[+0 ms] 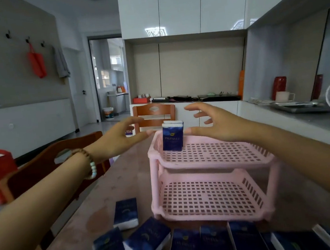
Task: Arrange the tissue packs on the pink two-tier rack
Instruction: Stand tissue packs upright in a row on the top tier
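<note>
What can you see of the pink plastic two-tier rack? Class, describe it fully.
The pink plastic two-tier rack stands upright on the brownish table. Two rectangular trays with perforated grid floors and slotted rims stack on corner posts. The lower tray is empty; at the upper tray's far left corner a dark blue tissue pack stands upright. The open left hand and right hand flank that pack; neither plainly touches the rack.

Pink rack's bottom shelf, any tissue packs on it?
No, the bottom shelf holds nothing; the only racked tissue pack stands upright on the top shelf.
</note>
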The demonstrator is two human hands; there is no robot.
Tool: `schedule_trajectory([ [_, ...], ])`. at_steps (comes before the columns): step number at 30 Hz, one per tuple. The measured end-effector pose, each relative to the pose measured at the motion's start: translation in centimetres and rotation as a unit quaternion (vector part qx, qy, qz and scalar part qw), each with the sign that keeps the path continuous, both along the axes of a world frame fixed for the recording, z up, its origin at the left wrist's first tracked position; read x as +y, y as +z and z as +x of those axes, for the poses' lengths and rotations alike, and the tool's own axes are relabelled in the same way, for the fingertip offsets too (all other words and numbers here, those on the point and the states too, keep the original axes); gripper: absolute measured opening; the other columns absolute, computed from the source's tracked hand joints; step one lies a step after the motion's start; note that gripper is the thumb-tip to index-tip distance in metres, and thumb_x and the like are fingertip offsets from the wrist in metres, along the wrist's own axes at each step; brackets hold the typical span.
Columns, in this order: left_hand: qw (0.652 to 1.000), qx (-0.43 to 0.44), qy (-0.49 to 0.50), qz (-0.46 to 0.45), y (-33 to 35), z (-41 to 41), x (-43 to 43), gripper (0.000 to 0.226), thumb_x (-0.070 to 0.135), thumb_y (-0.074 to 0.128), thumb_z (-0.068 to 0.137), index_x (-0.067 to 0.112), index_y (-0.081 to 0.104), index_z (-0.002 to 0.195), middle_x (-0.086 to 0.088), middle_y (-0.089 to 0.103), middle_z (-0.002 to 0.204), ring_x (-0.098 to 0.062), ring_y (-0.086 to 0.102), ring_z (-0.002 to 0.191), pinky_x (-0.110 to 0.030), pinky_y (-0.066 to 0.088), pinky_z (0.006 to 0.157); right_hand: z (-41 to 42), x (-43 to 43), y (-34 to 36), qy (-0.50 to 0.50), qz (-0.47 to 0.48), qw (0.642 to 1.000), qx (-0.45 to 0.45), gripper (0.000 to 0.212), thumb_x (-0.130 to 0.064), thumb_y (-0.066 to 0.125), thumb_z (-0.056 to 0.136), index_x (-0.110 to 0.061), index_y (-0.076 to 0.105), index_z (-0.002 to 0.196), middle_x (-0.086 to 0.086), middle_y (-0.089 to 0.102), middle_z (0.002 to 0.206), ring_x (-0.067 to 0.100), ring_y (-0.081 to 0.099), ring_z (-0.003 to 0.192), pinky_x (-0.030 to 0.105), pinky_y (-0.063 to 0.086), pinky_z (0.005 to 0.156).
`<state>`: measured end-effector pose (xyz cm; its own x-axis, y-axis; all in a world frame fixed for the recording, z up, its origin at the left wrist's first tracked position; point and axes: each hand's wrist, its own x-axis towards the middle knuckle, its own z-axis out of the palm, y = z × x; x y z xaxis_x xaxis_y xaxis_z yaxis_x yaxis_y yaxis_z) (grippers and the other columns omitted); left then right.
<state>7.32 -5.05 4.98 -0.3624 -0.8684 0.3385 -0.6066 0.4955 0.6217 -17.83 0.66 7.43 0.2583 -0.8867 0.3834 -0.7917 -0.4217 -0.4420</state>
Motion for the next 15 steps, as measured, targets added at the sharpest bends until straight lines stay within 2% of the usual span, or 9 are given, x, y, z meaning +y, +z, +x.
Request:
schedule_trajectory([
  [3, 0.999, -0.036, -0.002, -0.006, -1.9, 2.0, 4.2, 0.09, 0.078, 0.047, 0.061, 0.033, 0.036, 0.138, 0.006, 0.035, 0.146, -0.013, 0.037, 0.131, -0.04, 0.036, 0.107, 1.7, 5.3, -1.1, 0.079, -0.006, 0.996, 0.043, 0.048, -0.048, 0.062, 0.08, -0.045, 0.044, 0.125, -0.023, 0.045, 0.131, -0.011, 0.044, 0.113, 0.01, 0.037, 0.088],
  [5, 0.996, -0.081, -0.016, 0.015, -4.3, 3.2, 6.8, 0.092, 0.084, 0.045, 0.059, 0.036, 0.034, 0.137, 0.008, 0.034, 0.146, -0.011, 0.035, 0.132, -0.039, 0.036, 0.109, 2.7, 8.2, -3.1, 0.12, 0.043, 0.99, 0.062, 0.044, -0.05, 0.061, 0.079, -0.048, 0.047, 0.121, -0.029, 0.047, 0.124, -0.015, 0.045, 0.108, 0.007, 0.039, 0.083],
  [8, 0.986, -0.145, -0.04, 0.078, -7.6, 4.4, 9.7, 0.1, 0.095, 0.037, 0.048, 0.04, 0.038, 0.132, 0.017, 0.039, 0.137, -0.004, 0.037, 0.127, -0.028, 0.034, 0.107, 3.4, 10.1, -6.6, 0.133, 0.113, 0.981, 0.084, 0.038, -0.053, 0.059, 0.079, -0.05, 0.05, 0.116, -0.036, 0.048, 0.113, -0.014, 0.047, 0.107, 0.005, 0.038, 0.084],
  [11, 0.976, -0.175, -0.042, 0.125, -9.6, 4.1, 11.3, 0.077, 0.079, 0.042, 0.068, 0.033, 0.047, 0.13, 0.021, 0.044, 0.122, 0.0, 0.043, 0.115, -0.018, 0.032, 0.096, 3.5, 10.4, -9.6, 0.108, 0.159, 0.977, 0.092, 0.04, -0.047, 0.06, 0.084, -0.036, 0.054, 0.122, -0.029, 0.051, 0.113, -0.01, 0.049, 0.1, 0.003, 0.036, 0.086],
  [13, 0.972, -0.177, -0.031, 0.152, -10.5, 3.8, 11.4, 0.056, 0.061, 0.046, 0.083, 0.029, 0.051, 0.128, 0.016, 0.048, 0.119, -0.004, 0.047, 0.11, -0.019, 0.035, 0.095, 3.5, 9.8, -11.1, 0.092, 0.177, 0.977, 0.081, 0.042, -0.044, 0.061, 0.085, -0.028, 0.056, 0.124, -0.018, 0.057, 0.121, -0.002, 0.052, 0.107, 0.011, 0.039, 0.093],
  [15, 0.973, -0.147, -0.027, 0.177, -11.2, 3.4, 11.3, 0.055, 0.061, 0.05, 0.081, 0.027, 0.056, 0.123, 0.012, 0.056, 0.12, -0.008, 0.053, 0.109, -0.025, 0.041, 0.099, 3.6, 9.2, -12.2, 0.076, 0.191, 0.978, 0.044, 0.043, -0.042, 0.062, 0.085, -0.024, 0.057, 0.123, -0.011, 0.059, 0.122, 0.005, 0.054, 0.112, 0.019, 0.04, 0.097],
])
